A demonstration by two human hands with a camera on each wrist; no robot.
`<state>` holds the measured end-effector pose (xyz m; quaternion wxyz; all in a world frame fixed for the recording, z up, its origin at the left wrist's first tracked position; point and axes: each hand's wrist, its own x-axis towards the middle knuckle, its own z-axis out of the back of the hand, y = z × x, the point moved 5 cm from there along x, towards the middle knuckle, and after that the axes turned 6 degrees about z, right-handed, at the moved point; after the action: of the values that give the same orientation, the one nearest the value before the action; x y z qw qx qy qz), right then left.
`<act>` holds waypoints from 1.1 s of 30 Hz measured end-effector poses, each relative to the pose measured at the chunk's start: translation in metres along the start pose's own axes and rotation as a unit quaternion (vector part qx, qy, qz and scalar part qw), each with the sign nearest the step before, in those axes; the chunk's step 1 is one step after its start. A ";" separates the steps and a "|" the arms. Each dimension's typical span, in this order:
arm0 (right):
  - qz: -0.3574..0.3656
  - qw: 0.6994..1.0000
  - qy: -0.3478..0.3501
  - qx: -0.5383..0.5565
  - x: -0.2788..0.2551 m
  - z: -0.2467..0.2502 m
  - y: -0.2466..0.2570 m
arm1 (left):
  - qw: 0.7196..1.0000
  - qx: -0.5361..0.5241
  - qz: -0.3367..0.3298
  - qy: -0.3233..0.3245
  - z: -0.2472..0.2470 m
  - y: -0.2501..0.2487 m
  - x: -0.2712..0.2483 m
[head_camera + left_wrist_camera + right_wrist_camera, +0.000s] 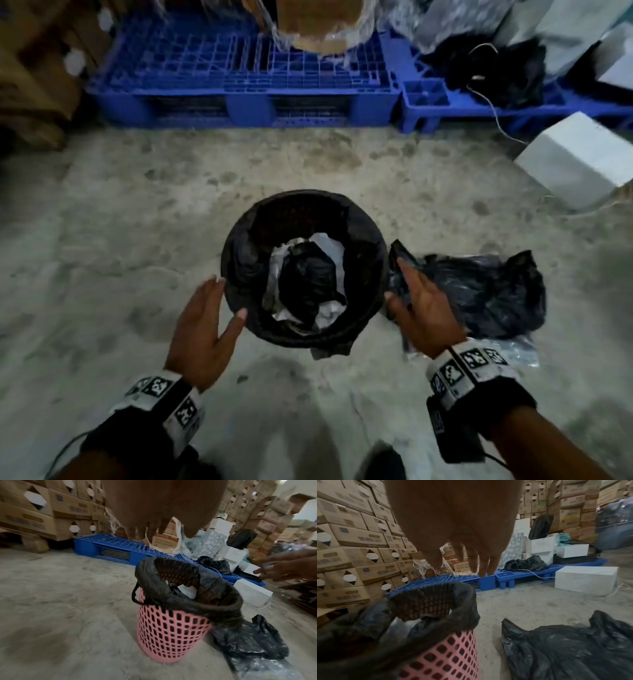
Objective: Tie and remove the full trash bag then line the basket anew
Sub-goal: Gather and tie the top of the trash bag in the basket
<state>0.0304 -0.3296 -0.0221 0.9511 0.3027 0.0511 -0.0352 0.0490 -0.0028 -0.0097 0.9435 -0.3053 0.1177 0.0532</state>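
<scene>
A pink perforated basket [171, 632] stands on the concrete floor, lined with a black trash bag [366, 263] whose edge is folded over the rim. Crumpled white paper and black plastic [308, 281] lie inside it. My left hand [209, 315] hovers at the basket's left rim, fingers straight and spread, holding nothing. My right hand [414, 294] is at the right rim, fingers extended, above a loose black bag [493, 294] lying on the floor right of the basket. In the wrist views both hands [159, 513] [458, 534] hang open above the rim.
Blue plastic pallets [239, 78] run along the far side, with a wrapped cardboard box [318, 24] and a black bundle with a white cable [496, 68]. White boxes [579, 161] lie at the right. Stacked cartons [351, 547] form the walls. My shoe [383, 462] shows below.
</scene>
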 end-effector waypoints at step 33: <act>-0.088 0.893 -0.196 0.395 0.063 -0.064 -0.085 | 0.884 0.085 -0.410 -0.205 -0.080 0.056 0.071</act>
<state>0.0795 -0.3640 -0.1298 0.7370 0.6344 -0.1282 -0.1947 0.0930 -0.0030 -0.1225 0.9064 -0.2269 -0.2105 -0.2874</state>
